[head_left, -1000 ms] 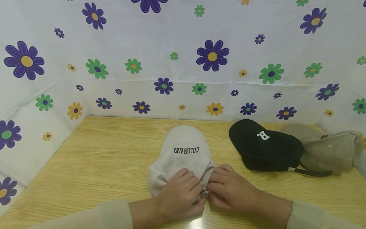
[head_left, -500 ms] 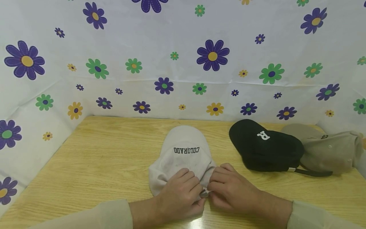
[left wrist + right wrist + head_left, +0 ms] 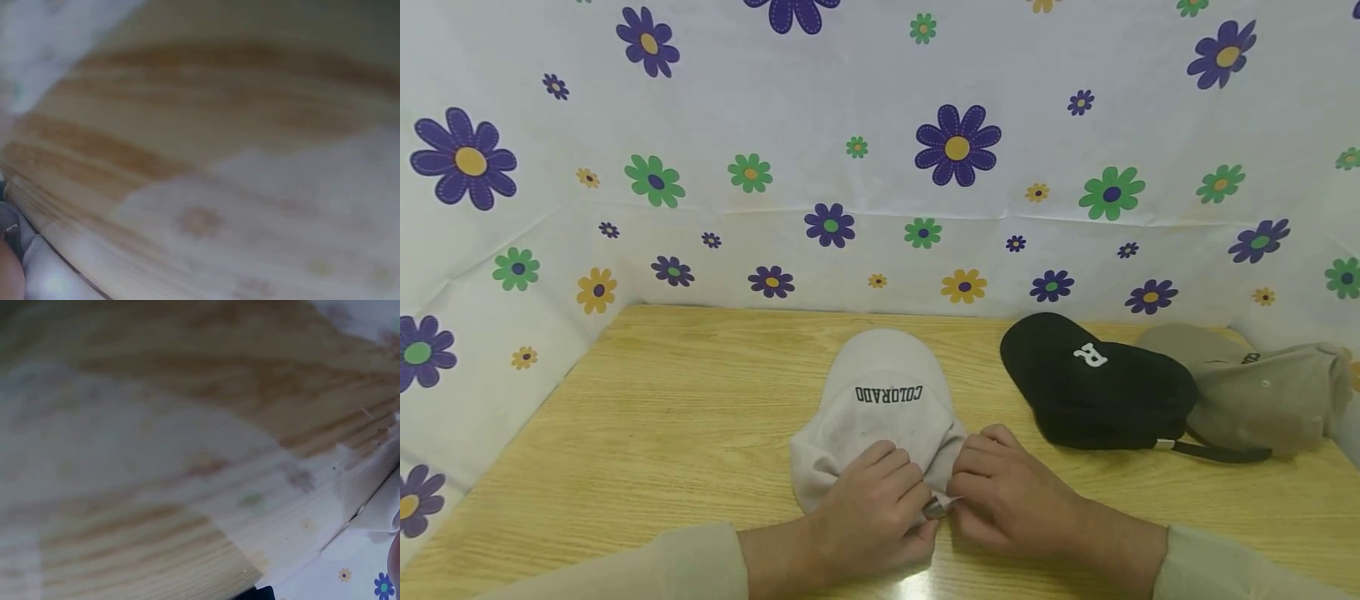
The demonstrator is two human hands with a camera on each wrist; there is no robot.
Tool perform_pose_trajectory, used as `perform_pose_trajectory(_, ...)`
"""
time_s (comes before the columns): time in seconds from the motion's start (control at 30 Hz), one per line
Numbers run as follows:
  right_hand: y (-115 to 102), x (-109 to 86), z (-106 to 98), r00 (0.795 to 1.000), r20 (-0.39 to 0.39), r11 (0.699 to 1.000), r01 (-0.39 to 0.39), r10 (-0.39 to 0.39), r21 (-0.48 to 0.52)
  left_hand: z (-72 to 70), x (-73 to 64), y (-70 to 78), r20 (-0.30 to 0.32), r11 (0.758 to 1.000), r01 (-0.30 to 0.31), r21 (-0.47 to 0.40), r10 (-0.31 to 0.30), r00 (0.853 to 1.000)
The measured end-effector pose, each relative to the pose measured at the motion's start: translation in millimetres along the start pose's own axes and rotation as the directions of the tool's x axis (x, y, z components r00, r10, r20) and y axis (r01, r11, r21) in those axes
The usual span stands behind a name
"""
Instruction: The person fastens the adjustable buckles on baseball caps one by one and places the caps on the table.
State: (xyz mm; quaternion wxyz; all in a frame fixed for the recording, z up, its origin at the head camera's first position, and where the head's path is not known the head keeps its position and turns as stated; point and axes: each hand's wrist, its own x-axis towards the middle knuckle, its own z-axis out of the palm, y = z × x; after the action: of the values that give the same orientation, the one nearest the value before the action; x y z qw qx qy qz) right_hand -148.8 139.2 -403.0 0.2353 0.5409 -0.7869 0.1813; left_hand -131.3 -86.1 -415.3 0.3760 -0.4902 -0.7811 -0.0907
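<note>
A pale grey baseball cap (image 3: 880, 358) lettered COLORADO lies in the middle of the table, brim toward the back. My left hand (image 3: 876, 504) grips its rear edge with curled fingers, beside a small metal buckle (image 3: 934, 507). Just right of the buckle, my right hand (image 3: 1015, 496) pinches a light strap end (image 3: 950, 500). The fingers cover much of the cap's back. Both wrist views look mainly at blurred tabletop; a little of the cap shows at the lower left of the left one and at the right side of the right one.
To the right sits a black cap (image 3: 1112, 400) with a white R, its strap trailing over the table (image 3: 662, 417). A khaki cap (image 3: 1273, 400) lies partly behind it. Flowered white cloth (image 3: 880, 83) stands around the back and sides.
My right hand has shifted slightly to the right, and more of the strap end shows between the hands. My left hand and the cap have stayed in place.
</note>
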Motion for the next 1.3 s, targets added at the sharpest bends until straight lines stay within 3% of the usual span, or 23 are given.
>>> perform_pose_trajectory(0.33,-0.8,-0.9,-1.1,0.996,0.064,0.998,-0.067,0.067,0.003,-0.8,0.5,0.1,0.005,1.0,0.0,0.018,0.0,1.0)
perform_pose_trajectory(0.87,0.2,-0.9,1.5,0.999,0.026,0.999,-0.028,0.027,0.041,0.3,0.0,-0.1,-0.02,1.0,-0.006,0.006,0.007,1.0)
perform_pose_trajectory(1.3,0.5,-1.1,2.5,0.999,0.037,1.0,0.0,-0.001,0.03,-0.2,0.1,0.1,0.003,1.0,-0.004,0.011,0.004,1.0)
